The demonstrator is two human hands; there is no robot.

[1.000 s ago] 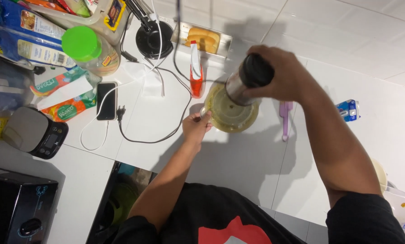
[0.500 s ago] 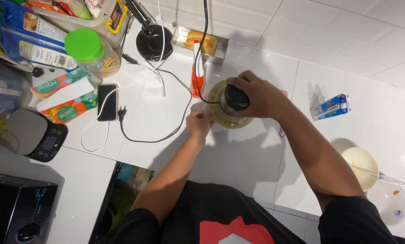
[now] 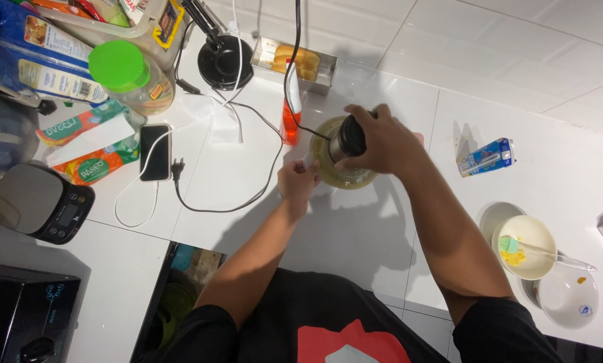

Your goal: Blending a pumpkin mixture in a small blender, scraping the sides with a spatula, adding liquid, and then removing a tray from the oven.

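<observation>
My right hand (image 3: 381, 143) grips a black and steel hand blender (image 3: 349, 138) that stands down inside a clear round jug (image 3: 342, 176) of pale yellow mix on the white counter. Its black cord (image 3: 292, 81) runs up and away toward the wall. My left hand (image 3: 298, 183) holds the jug's near-left rim and steadies it. An orange and white squeeze bottle (image 3: 289, 115) lies just left of the jug.
A phone (image 3: 154, 152) on a cable, a kitchen scale (image 3: 38, 200), a green-lidded jar (image 3: 128, 75) and food packets fill the left. A small blue carton (image 3: 485, 157) lies to the right. A cream bowl with spatula (image 3: 526, 246) and a glass bowl (image 3: 570, 300) stand at the right edge.
The blender came down from above the jug into the mix, with my right hand following it. The view has shifted, so the bowls at the right show more fully.
</observation>
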